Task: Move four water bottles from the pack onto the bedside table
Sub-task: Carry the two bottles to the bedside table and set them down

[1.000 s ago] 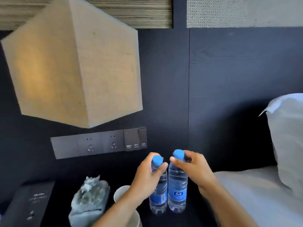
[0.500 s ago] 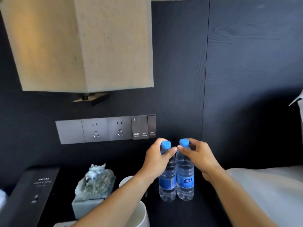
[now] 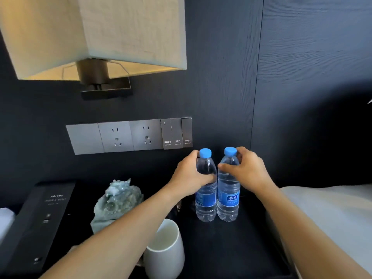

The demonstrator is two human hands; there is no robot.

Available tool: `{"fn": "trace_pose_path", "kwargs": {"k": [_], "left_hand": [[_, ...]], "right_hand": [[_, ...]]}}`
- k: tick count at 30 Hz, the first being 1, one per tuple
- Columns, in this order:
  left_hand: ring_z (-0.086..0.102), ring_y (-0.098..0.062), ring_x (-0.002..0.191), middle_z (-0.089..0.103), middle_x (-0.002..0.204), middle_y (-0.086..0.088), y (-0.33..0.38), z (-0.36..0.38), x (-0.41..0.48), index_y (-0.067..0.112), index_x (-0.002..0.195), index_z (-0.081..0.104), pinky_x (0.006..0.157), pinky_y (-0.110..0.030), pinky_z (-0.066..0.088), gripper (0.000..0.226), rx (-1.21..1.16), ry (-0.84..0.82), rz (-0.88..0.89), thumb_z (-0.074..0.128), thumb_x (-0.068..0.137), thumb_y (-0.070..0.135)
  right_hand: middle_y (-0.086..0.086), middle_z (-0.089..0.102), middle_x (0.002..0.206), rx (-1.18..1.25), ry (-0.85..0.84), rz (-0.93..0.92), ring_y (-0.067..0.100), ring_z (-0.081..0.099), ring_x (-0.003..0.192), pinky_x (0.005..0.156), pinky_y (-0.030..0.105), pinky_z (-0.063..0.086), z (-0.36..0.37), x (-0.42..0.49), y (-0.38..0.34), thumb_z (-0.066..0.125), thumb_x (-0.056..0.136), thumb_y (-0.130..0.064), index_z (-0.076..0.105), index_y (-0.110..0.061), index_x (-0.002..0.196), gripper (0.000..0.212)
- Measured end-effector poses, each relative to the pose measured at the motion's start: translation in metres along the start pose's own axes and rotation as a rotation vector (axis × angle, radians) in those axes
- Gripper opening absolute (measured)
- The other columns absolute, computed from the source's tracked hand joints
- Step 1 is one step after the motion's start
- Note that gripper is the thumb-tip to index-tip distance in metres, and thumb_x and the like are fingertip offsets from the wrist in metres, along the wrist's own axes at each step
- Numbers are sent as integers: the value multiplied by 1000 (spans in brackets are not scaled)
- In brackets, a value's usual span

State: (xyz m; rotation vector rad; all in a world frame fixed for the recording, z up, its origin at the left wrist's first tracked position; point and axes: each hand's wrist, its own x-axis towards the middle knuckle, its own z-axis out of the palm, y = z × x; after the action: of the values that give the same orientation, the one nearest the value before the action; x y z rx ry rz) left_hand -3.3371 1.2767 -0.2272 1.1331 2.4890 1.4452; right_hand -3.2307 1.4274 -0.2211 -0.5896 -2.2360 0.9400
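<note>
A big dark wood wall panel (image 3: pixel 221 87) fills the back. A large square cream cloth lamp shade (image 3: pixel 96 33) hangs from it on the left. To the right lies a white bed sheet (image 3: pixel 326 214). Below is the black bedside table (image 3: pixel 231 248). A long grey plate of sockets and switches (image 3: pixel 128 135) sits on the wall under the lamp.

On the table's left stands a flat black box with small white writing (image 3: pixel 40 220). Next to it is a green-grey carved stone (image 3: pixel 118 200). In front of the stone is a white round cup (image 3: pixel 164 250), and the left arm reaches over it.

Two clear plastic water bottles with blue caps and blue labels stand upright at the back of the table, touching side by side. The left hand (image 3: pixel 191 174) is wrapped around the left bottle (image 3: pixel 205 198) near its top. The right hand (image 3: pixel 247 170) is closed around the shoulder of the right bottle (image 3: pixel 228 198).
</note>
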Motion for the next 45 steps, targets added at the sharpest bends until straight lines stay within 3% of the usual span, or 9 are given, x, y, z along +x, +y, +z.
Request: {"fn": "trace_pose_path", "kwargs": {"k": [5,8,12,19,23,27,30,36,45], "left_hand": [[60,-17,106,53,120,4,7,12,-5,30,122,45,87,-43,58,73,199,100,-58,78,65,63],[60,-18,114,56,125,2,8,5,-4,29,125,52,99,-46,54,54,18,-17,-78,70,76,42],[70,-15,102,74,104,5,4,-3,-5,30,109,64,97,-46,58,31,-112,-81,-82,67,79,21],[62,1,89,62,98,20,2,2,-11,26,125,56,72,-18,49,48,-94,-5,-16,82,84,28],[63,-14,111,61,123,3,2,6,-10,29,134,49,91,-34,56,66,-8,22,-28,82,79,44],[65,-14,113,67,120,6,1,-2,-7,36,124,55,101,-45,55,49,-54,-121,-67,73,78,30],[70,-14,109,73,115,8,-6,-4,-7,30,128,58,97,-41,59,47,-48,-91,-37,74,85,18],[68,-15,110,68,124,5,-3,6,-11,30,129,50,92,-40,60,62,17,47,-3,83,78,41],[62,4,95,62,104,22,-11,1,-17,29,147,45,88,-25,52,66,-118,-54,14,74,90,13]], "right_hand": [[0,69,106,69,-20,-13,19,67,96,74,27,51,-1,-7,-2,81,82,-31,61,-14,126,51],[-4,66,101,69,-52,-23,14,66,91,70,23,49,-6,-10,-4,80,84,-32,60,-16,125,49],[-4,68,100,84,-69,-20,15,66,93,65,20,47,-9,-12,-3,75,87,-22,62,-17,123,39],[-5,68,100,123,-49,-8,16,67,92,73,27,53,-2,-15,4,73,88,-16,59,-17,130,44],[-5,67,107,124,-39,-47,17,66,98,80,28,53,1,-19,5,75,88,-19,58,-18,135,50],[0,72,117,142,-61,-34,18,68,104,82,27,54,-4,-18,7,75,89,-19,57,-18,138,53],[-4,71,109,137,-50,-48,15,68,99,79,23,53,-4,-20,8,76,88,-20,58,-19,137,52],[-6,66,113,135,-36,-61,18,67,105,89,34,56,1,-23,9,74,90,-24,53,-20,142,56],[-8,64,105,101,-10,-65,15,65,96,82,30,54,1,-23,11,76,88,-29,54,-21,141,58]]}}
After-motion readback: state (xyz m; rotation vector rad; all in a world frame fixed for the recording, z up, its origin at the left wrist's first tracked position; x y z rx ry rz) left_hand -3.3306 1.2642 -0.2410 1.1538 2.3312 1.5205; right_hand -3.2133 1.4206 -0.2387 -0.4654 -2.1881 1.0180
